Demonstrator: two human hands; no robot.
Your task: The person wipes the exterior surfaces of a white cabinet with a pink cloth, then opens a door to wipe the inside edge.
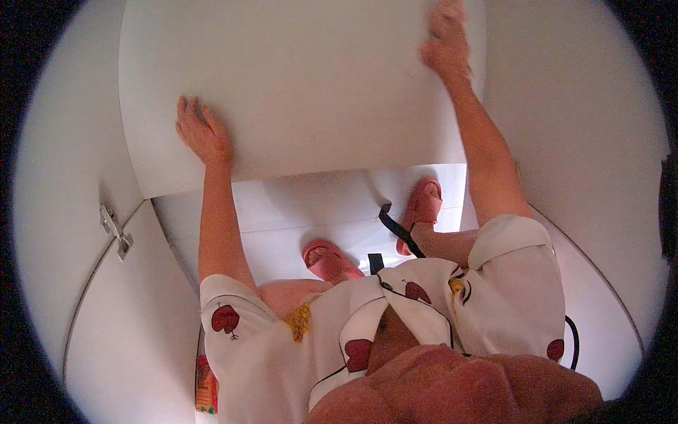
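Observation:
A broad off-white panel (318, 90) spans the view in front of me, its lower edge above the floor. My left hand (204, 132) is on or just over the left part of its surface, fingers somewhat spread and holding nothing. Higher up, close to the panel's right edge, is my right hand (447, 40). It is blurred and its fingers look bent. Whether it grips anything or only touches the panel cannot be made out.
White side panels rise at the left (69, 159) and right (572, 132). A metal hinge (117, 233) sits at a left seam. Below are pale floor tiles (275, 217), my pink slippers (331, 261) and a dangling black strap (397, 228). A red-yellow packet (205, 387) stands at lower left.

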